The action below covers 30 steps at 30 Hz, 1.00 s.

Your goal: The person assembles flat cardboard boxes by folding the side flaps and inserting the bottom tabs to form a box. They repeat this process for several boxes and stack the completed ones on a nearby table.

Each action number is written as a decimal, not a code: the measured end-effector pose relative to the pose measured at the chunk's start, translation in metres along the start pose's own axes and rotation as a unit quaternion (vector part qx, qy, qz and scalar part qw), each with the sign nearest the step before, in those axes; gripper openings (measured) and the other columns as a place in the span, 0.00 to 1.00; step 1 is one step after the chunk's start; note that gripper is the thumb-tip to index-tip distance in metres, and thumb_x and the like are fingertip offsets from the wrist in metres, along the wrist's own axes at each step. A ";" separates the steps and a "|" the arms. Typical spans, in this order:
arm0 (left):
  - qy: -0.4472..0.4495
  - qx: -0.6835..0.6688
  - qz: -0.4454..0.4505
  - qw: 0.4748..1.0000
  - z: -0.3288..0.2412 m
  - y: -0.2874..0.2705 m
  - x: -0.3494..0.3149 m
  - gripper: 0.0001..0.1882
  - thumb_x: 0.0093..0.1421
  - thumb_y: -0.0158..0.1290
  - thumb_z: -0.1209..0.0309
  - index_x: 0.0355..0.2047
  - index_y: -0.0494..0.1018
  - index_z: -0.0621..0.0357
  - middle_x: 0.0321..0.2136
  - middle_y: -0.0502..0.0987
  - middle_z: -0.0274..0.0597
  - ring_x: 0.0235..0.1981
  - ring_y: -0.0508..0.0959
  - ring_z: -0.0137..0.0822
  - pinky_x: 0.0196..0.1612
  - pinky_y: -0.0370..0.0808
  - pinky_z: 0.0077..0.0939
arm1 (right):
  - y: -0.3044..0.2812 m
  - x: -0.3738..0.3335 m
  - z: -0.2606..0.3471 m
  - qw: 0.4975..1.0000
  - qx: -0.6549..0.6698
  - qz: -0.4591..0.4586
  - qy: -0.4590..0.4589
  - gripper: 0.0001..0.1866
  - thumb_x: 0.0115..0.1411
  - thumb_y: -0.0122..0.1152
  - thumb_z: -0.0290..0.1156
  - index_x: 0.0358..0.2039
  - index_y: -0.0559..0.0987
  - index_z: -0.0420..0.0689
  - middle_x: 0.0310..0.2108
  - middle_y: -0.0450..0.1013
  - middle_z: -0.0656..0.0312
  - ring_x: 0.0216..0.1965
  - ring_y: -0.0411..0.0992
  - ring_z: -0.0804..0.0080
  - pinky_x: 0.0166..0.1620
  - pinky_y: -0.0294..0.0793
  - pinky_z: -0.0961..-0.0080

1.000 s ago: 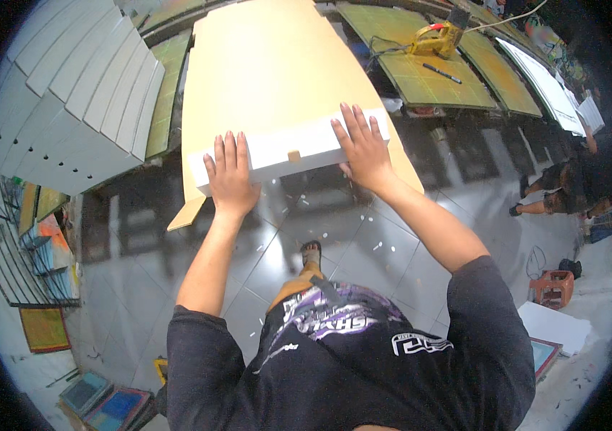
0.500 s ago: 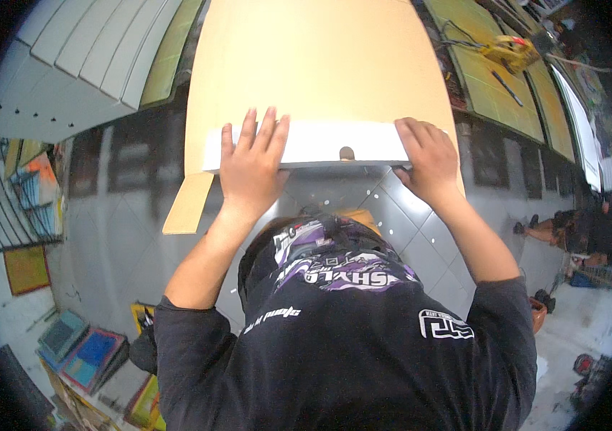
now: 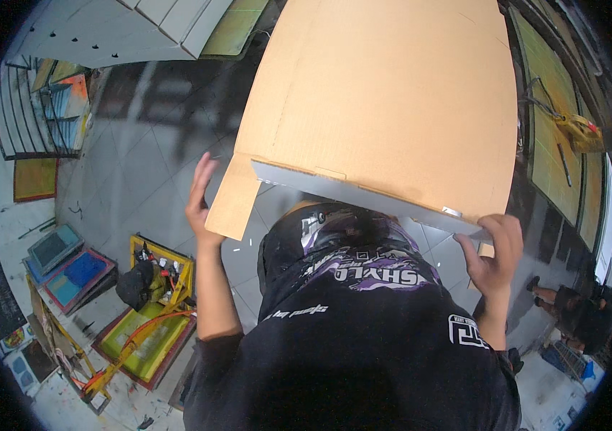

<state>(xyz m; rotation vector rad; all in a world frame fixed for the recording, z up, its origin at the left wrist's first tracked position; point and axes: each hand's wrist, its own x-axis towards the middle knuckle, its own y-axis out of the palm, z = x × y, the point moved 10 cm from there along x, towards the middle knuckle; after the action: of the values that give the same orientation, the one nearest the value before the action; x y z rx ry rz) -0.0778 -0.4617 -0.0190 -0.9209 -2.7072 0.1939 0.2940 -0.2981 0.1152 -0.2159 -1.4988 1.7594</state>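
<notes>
A large brown cardboard sheet [image 3: 385, 93] stretches away in front of me. Its near edge carries a folded flap [image 3: 363, 192], grey-white on the side that shows and hanging downward. At the sheet's near left corner a narrow brown side tab [image 3: 235, 197] sticks out toward me. My left hand [image 3: 202, 194] is beside this tab with fingers stretched out, its thumb side partly hidden. My right hand [image 3: 496, 251] grips the right end of the folded flap, fingers over the corner and thumb below.
Stacked white boxes [image 3: 169, 25] are at the upper left. On the right, a yellow tool [image 3: 582, 133] lies on a greenish panel. Screen frames [image 3: 133, 337] and a yellow metal frame [image 3: 185, 276] stand at lower left. A person [image 3: 578, 309] is at far right.
Both hands were flat on the white flap; now the flap is bent down. My left hand has come off toward the side tab, my right to the flap's right end. The view has shifted.
</notes>
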 end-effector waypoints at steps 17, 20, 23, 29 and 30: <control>-0.042 -0.223 0.291 0.929 0.002 0.083 0.071 0.13 0.62 0.46 0.70 0.42 0.73 0.65 0.59 0.57 0.59 0.56 0.65 0.46 0.57 0.61 0.41 | -0.020 -0.030 0.009 0.992 0.014 -0.124 0.010 0.10 0.33 0.62 0.19 0.20 0.76 0.44 0.19 0.71 0.60 0.22 0.70 0.63 0.26 0.68 0.73; -0.078 -0.251 0.344 0.902 -0.004 0.094 0.072 0.09 0.55 0.55 0.70 0.33 0.76 0.63 0.57 0.60 0.60 0.55 0.65 0.42 0.54 0.62 0.33 | -0.023 -0.031 0.006 0.989 0.013 -0.145 0.016 0.10 0.31 0.62 0.19 0.19 0.76 0.44 0.19 0.71 0.60 0.21 0.70 0.64 0.25 0.67 0.74; -0.044 -0.181 0.388 0.903 -0.034 0.110 0.066 0.06 0.50 0.60 0.73 0.25 0.77 0.63 0.51 0.67 0.59 0.46 0.72 0.37 0.47 0.67 0.27 | -0.025 -0.031 0.007 0.988 0.006 -0.151 0.017 0.10 0.31 0.62 0.19 0.19 0.76 0.44 0.18 0.70 0.61 0.20 0.69 0.64 0.24 0.66 0.74; -0.014 0.121 0.452 0.884 -0.083 0.149 0.046 0.05 0.47 0.61 0.74 0.24 0.79 0.62 0.31 0.79 0.44 0.30 0.75 0.26 0.34 0.71 0.21 | -0.018 -0.028 0.013 0.991 0.033 -0.128 0.014 0.08 0.33 0.62 0.21 0.19 0.76 0.45 0.17 0.70 0.63 0.19 0.69 0.66 0.23 0.65 0.74; -0.022 0.152 0.466 0.871 -0.084 0.153 0.042 0.05 0.47 0.62 0.73 0.24 0.79 0.61 0.27 0.79 0.42 0.27 0.75 0.25 0.32 0.71 0.20 | -0.018 -0.030 0.013 0.990 0.039 -0.132 0.015 0.08 0.33 0.62 0.21 0.19 0.76 0.45 0.17 0.70 0.63 0.19 0.69 0.67 0.23 0.65 0.74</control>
<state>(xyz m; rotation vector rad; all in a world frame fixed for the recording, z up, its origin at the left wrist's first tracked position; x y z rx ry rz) 0.0033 -0.3121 0.0380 -2.0251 -1.9320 0.7953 0.3144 -0.3284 0.1242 -0.0026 -1.3670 1.5912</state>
